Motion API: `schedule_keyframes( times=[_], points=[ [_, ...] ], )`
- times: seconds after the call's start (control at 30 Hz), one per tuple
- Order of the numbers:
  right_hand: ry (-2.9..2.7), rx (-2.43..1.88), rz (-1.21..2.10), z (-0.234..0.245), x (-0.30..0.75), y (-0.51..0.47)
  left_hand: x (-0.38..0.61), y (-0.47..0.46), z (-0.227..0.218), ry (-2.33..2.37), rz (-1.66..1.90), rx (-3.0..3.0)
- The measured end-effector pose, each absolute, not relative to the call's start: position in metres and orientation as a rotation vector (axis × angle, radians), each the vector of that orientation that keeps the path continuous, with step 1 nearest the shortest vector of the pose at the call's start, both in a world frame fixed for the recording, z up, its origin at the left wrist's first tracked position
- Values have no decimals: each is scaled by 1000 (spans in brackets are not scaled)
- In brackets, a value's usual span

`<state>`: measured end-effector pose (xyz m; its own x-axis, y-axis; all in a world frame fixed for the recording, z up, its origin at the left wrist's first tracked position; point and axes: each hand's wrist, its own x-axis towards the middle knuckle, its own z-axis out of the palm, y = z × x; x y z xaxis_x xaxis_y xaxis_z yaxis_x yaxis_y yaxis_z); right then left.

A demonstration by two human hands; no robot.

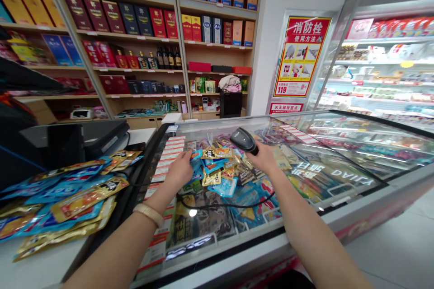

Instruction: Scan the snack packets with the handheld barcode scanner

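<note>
Stretching two bare forearms (305, 216) up from the lower edge, with a pale woven-looking bracelet (149, 213) around the left wrist. Reaching both hands out over a chest freezer (244, 246) with a glass top. Holding a black handheld scanner (244, 140) in the right hand (265, 157), with fingers wrapped around the handle and with the broad head tilted up and to the left, beside and partly over the far right of a loose pile of small packets (220, 183). Pinching narrowly with the left hand (181, 169) at the near end of a blue packet (196, 155), on the left side of that same pile, in blue, gold and dark brown on the glass between the hands. Trailing across the glass in front of the pile, a black cable (217, 207), lost from sight by the right forearm. Below the glass, many colourful bags (200, 221); along the left side, a column of red-and-white labels (169, 158). Farther left, on a white counter (44, 262), a heap of larger-looking blue and gold packets (74, 198), near a dark flat-topped machine (101, 137). Behind, shelves of upright boxes (108, 13), a red-and-yellow poster (303, 49) and, to the right, a lit display fridge (383, 63).
</note>
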<state>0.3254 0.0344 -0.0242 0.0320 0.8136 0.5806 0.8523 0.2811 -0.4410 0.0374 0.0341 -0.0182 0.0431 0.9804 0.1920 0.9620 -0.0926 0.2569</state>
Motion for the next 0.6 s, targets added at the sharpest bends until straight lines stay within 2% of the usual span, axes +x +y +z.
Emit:
schedule_keyframes(
  times=[0.17, 0.3, 0.47, 0.6],
  points=[
    [-1782, -1560, -86, -24, 323, 33, 36, 27, -21, 2120, 416, 2209],
    [-1778, -1549, -64, -23, 323, 32, 19, 15, -25, 2101, 532, 2318],
    [-1778, -1562, -77, -24, 323, 31, -27, -6, -24, 2078, 685, 2454],
    [-1768, -1584, -97, -25, 322, 31, -78, -28, -6, 2256, 649, 2460]
  ],
)
